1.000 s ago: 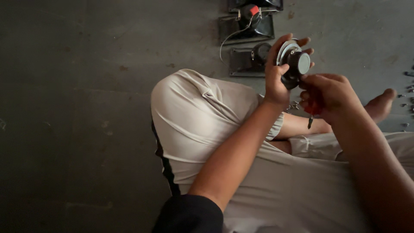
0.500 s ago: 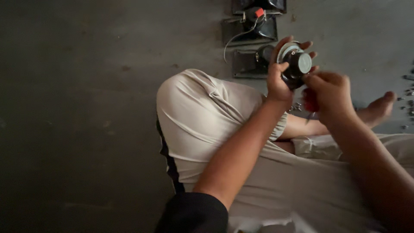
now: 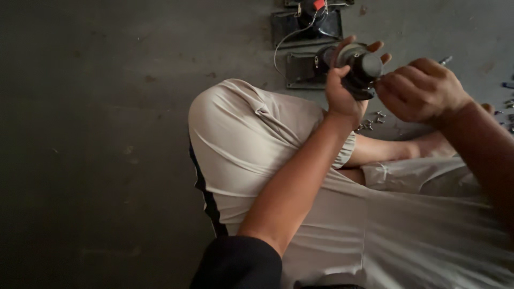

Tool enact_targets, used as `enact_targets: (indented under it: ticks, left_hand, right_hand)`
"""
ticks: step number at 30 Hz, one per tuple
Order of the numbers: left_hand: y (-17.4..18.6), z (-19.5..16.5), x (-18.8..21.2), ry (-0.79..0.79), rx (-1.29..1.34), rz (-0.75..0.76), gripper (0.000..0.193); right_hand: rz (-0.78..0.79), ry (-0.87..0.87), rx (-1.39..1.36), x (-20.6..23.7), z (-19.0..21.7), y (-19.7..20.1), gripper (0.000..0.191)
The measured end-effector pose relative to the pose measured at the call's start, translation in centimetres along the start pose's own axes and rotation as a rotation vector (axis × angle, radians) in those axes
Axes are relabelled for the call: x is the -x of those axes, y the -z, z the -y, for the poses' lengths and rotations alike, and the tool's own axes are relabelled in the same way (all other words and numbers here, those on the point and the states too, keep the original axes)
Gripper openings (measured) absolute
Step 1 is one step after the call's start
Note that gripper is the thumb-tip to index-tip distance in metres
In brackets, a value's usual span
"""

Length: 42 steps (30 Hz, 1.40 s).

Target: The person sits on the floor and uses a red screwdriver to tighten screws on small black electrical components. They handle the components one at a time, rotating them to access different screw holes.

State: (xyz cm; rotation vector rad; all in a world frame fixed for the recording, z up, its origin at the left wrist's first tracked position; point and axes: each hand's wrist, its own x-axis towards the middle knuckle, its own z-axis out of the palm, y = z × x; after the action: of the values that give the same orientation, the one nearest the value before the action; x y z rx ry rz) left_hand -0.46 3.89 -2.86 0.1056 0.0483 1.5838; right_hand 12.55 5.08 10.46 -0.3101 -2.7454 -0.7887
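The left hand (image 3: 342,88) keeps its fingers wrapped around the small round speaker (image 3: 360,68), held above the knee (image 3: 235,123). The right hand (image 3: 420,88), fingers pinched narrow, now touches the speaker's right edge, closer than before.

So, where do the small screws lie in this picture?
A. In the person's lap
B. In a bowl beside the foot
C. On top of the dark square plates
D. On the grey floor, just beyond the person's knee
D: the screws lie loose on the floor, under the left hand that holds the round part, apart from the plates.
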Motion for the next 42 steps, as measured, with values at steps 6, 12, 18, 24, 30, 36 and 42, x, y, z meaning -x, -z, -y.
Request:
enact_targets:
  ticks: [6, 12, 18, 24, 30, 36, 42]
  left_hand:
    - [-0.9, -1.0, 0.7, 0.143, 0.064, -0.072, 0.052]
    - [-0.3, -0.9, 0.3, 0.115, 0.176, 0.042, 0.048]
    - [0.9, -0.5, 0.1, 0.182, 0.136, -0.031, 0.051]
    - [1.5, 0.4, -0.8, 0.246, 0.249, -0.027, 0.054]
    - [0.8, -0.6, -1.8, 0.784, -0.107, -0.083, 0.057]
    - [-0.8, -1.5, -2.1, 0.867, -0.197, -0.206, 0.059]
    - [0.4, -1.6, -1.8, 0.586, -0.037, -0.115, 0.063]
  right_hand:
    - [0.135, 0.305, -0.02, -2.1, -2.7, 0.9, 0.013]
    - [0.094, 0.43, 0.014, -3.2, -4.0, 0.8, 0.015]
    - [0.16, 0.447, 0.004, -2.8, -4.6, 0.2, 0.015]
    - [0.465, 0.785, 0.037, -2.5, -5.9, -1.7, 0.011]
    - [0.761, 0.723, -0.102, -2.5, -4.7, -1.4, 0.012]
    - [1.006, 0.398, -0.238, -6.7, -3.8, -0.6, 0.013]
    - [0.769, -0.146, -0.154, -7.6, -1.2, 3.9, 0.014]
